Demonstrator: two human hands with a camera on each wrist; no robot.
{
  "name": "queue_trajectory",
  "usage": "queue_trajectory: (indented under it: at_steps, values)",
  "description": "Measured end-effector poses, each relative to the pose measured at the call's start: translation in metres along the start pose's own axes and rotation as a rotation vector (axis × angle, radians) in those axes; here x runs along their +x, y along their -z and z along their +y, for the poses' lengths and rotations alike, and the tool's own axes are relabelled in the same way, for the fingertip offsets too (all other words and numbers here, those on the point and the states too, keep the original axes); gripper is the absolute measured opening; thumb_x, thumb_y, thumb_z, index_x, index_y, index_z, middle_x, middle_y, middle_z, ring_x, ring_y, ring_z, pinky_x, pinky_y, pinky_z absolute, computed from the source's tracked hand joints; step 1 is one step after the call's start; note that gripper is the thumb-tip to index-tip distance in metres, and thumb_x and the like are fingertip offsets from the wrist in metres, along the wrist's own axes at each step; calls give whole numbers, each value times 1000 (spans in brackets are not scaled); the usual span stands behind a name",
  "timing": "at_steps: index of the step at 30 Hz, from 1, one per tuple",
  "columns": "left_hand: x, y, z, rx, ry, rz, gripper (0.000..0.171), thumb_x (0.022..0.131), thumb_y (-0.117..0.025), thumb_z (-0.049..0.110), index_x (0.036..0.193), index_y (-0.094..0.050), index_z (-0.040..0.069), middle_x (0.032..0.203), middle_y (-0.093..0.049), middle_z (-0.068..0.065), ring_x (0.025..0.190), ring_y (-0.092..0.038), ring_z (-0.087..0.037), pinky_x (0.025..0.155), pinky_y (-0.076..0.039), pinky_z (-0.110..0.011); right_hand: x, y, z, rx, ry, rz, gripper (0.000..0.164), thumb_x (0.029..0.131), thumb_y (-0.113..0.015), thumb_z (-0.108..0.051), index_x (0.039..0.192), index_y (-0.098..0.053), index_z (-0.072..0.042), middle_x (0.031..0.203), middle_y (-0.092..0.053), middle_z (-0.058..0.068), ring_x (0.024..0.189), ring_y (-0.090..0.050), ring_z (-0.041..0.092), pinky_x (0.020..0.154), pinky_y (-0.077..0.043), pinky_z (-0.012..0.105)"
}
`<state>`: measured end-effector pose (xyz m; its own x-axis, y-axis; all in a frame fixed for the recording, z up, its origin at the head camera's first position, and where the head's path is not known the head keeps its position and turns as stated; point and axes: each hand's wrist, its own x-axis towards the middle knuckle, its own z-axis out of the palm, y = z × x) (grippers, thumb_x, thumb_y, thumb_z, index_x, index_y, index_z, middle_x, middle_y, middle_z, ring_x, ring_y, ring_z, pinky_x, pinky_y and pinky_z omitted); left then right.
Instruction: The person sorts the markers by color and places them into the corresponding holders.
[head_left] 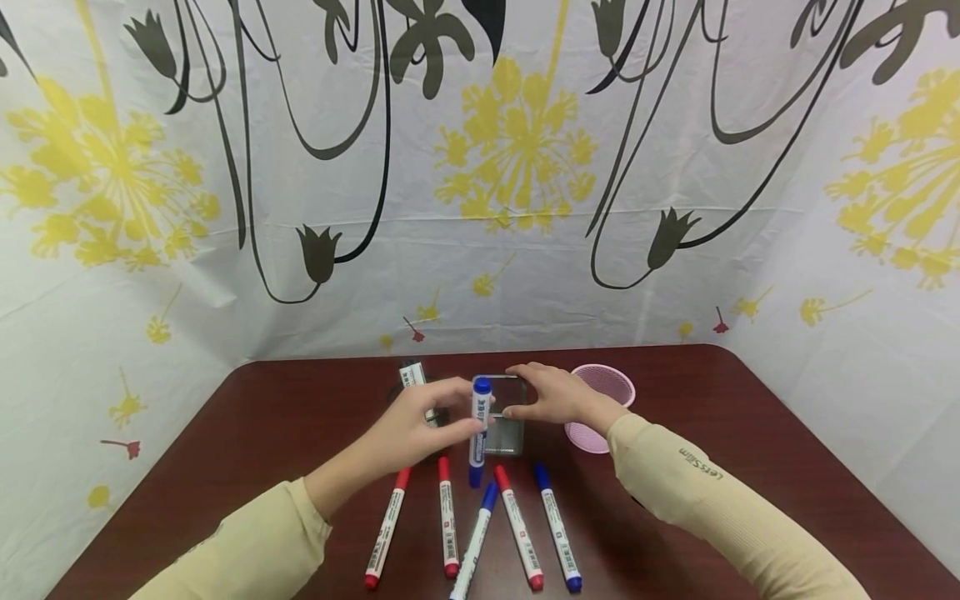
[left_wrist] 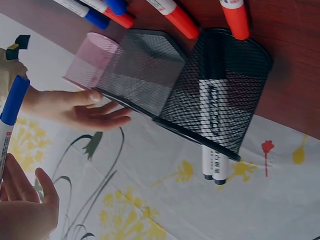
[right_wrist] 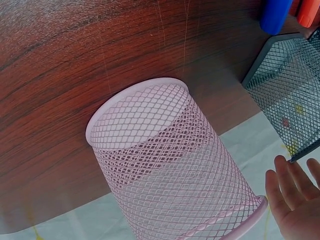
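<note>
My left hand (head_left: 423, 421) pinches a blue marker (head_left: 480, 425) between thumb and fingers, blue end up and nearly upright, in front of a dark mesh pen holder (head_left: 504, 437). My right hand (head_left: 558, 393) is at that holder's right side, fingers loosely extended and fingertips right at its rim. Beside it on the left stands another black mesh holder (left_wrist: 245, 95), partly hidden by my left hand in the head view. Two white-bodied markers with black ends (left_wrist: 214, 125) stand in it. To the right is a pink mesh cup (right_wrist: 170, 165), partly behind my right wrist.
Several capped markers lie across the near table (head_left: 637, 533): a red one (head_left: 387, 529) at left, another red (head_left: 447, 517), a blue one (head_left: 476, 537), a third red (head_left: 519, 529) and a blue one (head_left: 558, 529) at right. A patterned cloth (head_left: 480, 308) hangs behind.
</note>
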<state>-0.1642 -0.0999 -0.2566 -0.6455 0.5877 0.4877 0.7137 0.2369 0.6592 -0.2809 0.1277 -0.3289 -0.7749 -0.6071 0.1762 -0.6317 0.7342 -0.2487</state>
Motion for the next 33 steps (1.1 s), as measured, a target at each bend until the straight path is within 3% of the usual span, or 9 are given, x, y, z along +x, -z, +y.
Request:
queue_trajectory:
  at_steps: [8,11,19,28,33]
  values:
    - [8,3,-41,-28,64,-1,22,84,-60,14,106,-58,10,89,-64,5,84,-58,-9,77,-45,-31,1,-1,0,8,-6,-6,67,75,-62,-50,125,-47,-8,108,-54,9,91,-53,21,77,-43,40]
    - [12,5,-48,-32,68,5,23,85,-60,19,106,-58,12,90,-64,6,84,-58,-9,78,-44,-33,1,-1,0,9,-13,-15,68,75,-62,-50,125,-47,-7,111,-53,10,93,-53,21,77,-43,40]
    - [19,9,-58,-55,113,37,23,85,-60,26,105,-58,15,91,-63,3,86,-58,-9,74,-46,-32,1,0,-1,-2,-14,-15,68,75,-61,-51,125,-47,-7,112,-53,10,93,-53,21,76,-44,40]
    - [29,9,-69,-82,161,53,26,85,-59,23,109,-57,11,94,-63,-2,88,-58,-13,75,-46,-33,1,0,0,7,-10,-12,67,75,-61,-51,124,-47,-7,110,-54,9,93,-53,21,77,-43,39]
    - [35,10,-57,-64,188,85,26,85,-59,15,109,-57,5,94,-62,-7,90,-57,-16,77,-45,-35,1,1,-1,9,-6,-11,68,75,-61,-51,124,-47,-6,109,-54,10,93,-54,22,77,-43,40]
